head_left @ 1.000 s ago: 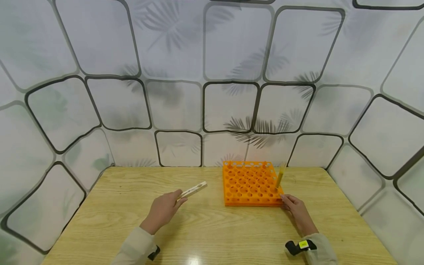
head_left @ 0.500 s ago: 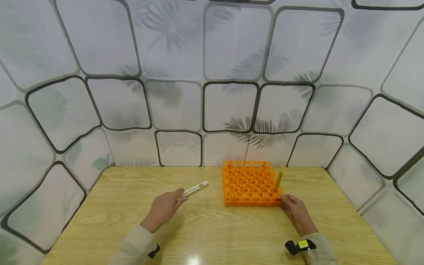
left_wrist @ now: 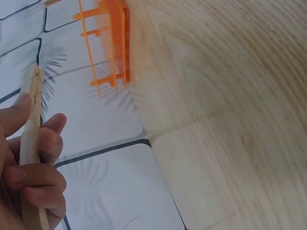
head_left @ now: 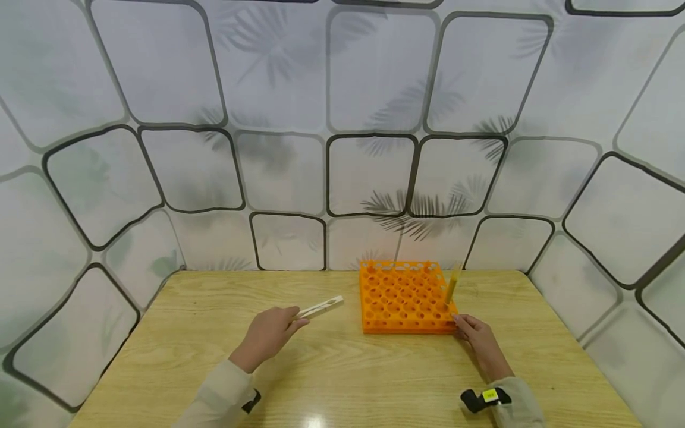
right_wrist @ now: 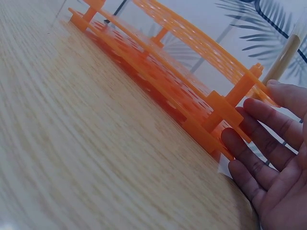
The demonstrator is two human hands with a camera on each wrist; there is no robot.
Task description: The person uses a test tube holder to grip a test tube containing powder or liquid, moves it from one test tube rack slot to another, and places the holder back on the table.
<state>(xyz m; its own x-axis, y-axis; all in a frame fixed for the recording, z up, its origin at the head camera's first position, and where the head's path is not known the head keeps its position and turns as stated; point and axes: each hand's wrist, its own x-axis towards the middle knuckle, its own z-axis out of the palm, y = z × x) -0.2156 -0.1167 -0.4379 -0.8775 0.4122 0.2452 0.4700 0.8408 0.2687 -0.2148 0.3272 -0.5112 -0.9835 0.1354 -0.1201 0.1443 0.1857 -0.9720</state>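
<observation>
My left hand (head_left: 266,337) holds a wooden test tube holder (head_left: 323,307) over the table, left of the rack. Its narrow end points right, toward the rack. In the left wrist view, fingers (left_wrist: 38,177) wrap round its legs, the thumb lying along it. An orange test tube rack (head_left: 401,297) stands at the back of the table, right of centre. My right hand (head_left: 483,346) grips its near right corner, thumb at the top plate and fingertips against the side. One test tube (head_left: 452,286) with yellowish contents leans slightly in a hole near that corner.
The wooden table (head_left: 342,374) ends at a pale wall (head_left: 289,166) with dark rounded outlines and leaf prints behind the rack. A strapped-on black device (head_left: 484,398) sits at the right sleeve.
My left hand has shifted slightly to the right with the test tube holder, bringing its tip a little nearer the rack. The right hand, rack and tube stay as they were.
</observation>
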